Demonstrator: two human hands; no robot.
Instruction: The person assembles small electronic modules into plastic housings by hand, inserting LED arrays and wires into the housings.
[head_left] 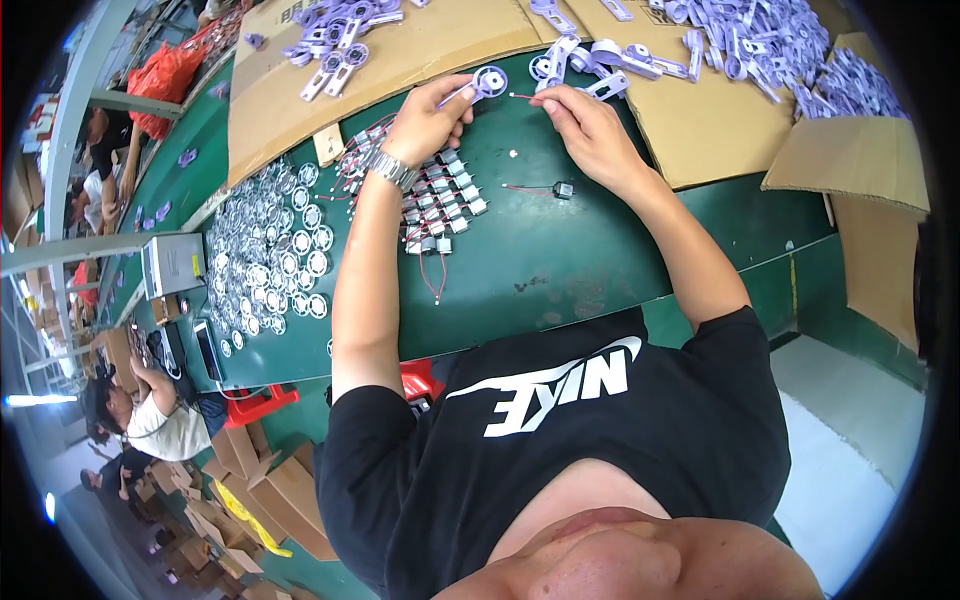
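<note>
My left hand (428, 122) is closed around a light purple plastic housing (489, 82) with a round end, held over the far part of the green table. To its right, the fingers of my right hand (592, 132) pinch a thin red wire (522, 96) with a small pale tip pointing toward the housing. Whether the wire joins the housing cannot be made out. Nearer to me lies a single small motor (563, 190) with its red lead stretched left. Several more small motors (445, 205) with red leads sit in rows beside my left forearm.
Many shiny round discs (270, 250) cover the table's left part. Purple housings (745, 40) are heaped on cardboard (720, 140) at the far right, with more at the far left. An open carton (880, 240) stands right. A phone (207, 350) lies near the left edge; other people sit beyond.
</note>
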